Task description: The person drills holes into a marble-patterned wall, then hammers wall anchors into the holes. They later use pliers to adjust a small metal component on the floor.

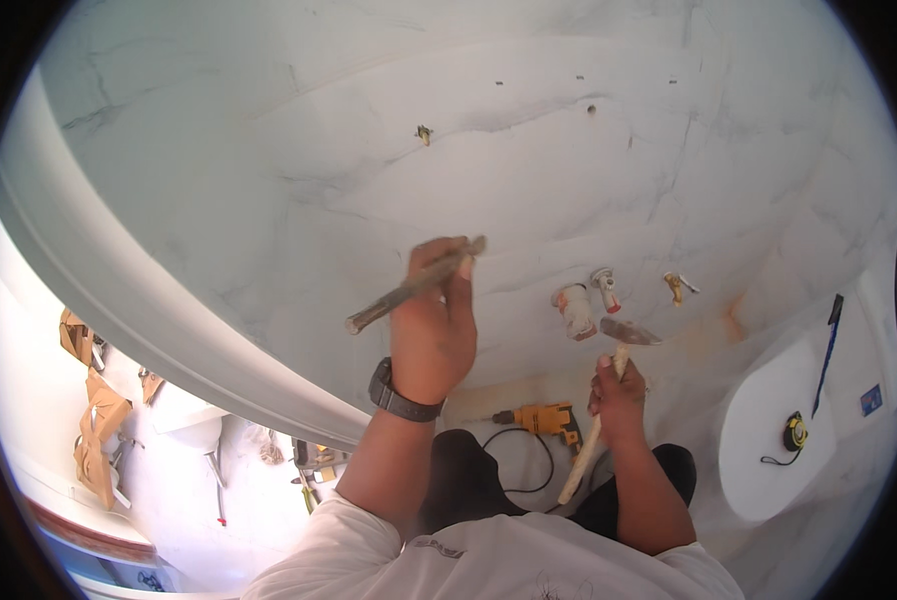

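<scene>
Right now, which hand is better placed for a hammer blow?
The right hand, I'd judge: it already grips the hammer by its wooden handle, head uppermost. The left hand is occupied with a metal rod.

The hammer [590, 448] paired a dull metal head [629, 333] with a bare wooden handle [580, 469]; the chisel-like bar [391, 302] appeared as matt, mottled metal. The wall [359, 215] was smooth with a soft sheen, the shirt [514, 560] matt cloth.

Glare bleaches the lower-left floor [254, 505], the marbled wall [529, 190] dimmer, edges bowed.
</scene>
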The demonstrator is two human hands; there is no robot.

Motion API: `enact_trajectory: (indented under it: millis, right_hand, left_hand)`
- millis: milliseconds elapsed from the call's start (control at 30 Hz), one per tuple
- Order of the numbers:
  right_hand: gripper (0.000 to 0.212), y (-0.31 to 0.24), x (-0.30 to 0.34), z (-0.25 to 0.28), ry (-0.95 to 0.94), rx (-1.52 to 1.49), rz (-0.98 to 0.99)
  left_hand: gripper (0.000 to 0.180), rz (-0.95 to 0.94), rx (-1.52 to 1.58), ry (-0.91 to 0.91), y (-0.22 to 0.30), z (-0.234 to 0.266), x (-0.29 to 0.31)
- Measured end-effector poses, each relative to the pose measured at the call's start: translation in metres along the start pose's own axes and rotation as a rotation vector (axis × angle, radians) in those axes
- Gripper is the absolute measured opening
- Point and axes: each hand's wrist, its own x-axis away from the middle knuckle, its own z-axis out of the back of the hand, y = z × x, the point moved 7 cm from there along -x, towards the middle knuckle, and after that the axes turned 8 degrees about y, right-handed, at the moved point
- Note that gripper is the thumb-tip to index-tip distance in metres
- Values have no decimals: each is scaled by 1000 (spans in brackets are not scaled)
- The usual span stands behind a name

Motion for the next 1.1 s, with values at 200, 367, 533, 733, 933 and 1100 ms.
enact_trajectory:
  millis: [200,367,533,733,933,1100]
  right_hand:
    - [32,12,11,-22,-98,0,-78]
    - [30,18,19,-27,-105,115,-47]
    - [31,23,19,-29,-118,238,-9]
    - [29,41,8,-32,-179,353,121]
    - [36,9,26,-37,-178,408,463]
    - [41,-85,92,-57,-439,172,824]
  left_hand:
    - [23,-206,61,344,-4,36,-44]
    - [23,-227,95,307,0,34,-58]
    - [21,-261,20,267,12,26,-59]
    - [21,-289,-51,230,14,19,-64]
    - [23,-373,-119,247,19,17,-62]
    - [23,-390,-109,255,20,17,-61]
